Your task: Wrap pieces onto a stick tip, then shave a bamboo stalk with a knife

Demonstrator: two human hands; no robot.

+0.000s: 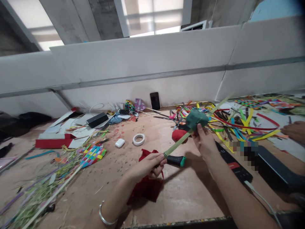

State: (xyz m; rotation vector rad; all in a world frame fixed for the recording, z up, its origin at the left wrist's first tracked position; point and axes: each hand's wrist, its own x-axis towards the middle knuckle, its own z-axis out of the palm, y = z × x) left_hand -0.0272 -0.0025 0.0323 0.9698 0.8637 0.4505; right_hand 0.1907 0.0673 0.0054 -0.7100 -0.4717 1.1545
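A pale green strip runs diagonally between my two hands above the table. My left hand has its fingers closed round the strip's lower end. At the upper end, my right hand pinches a dark green cloth piece, with the strip passing by it and sticking out beyond to the upper right. Under my left hand lies a red cloth. A black and green handle rests just right of that hand. Behind the strip sits a red rounded object.
A tape roll and white case lie mid-table. Colourful woven pieces and strips cover the left; more strips lie right. A phone leans on the partition. Another person's hand is at far right.
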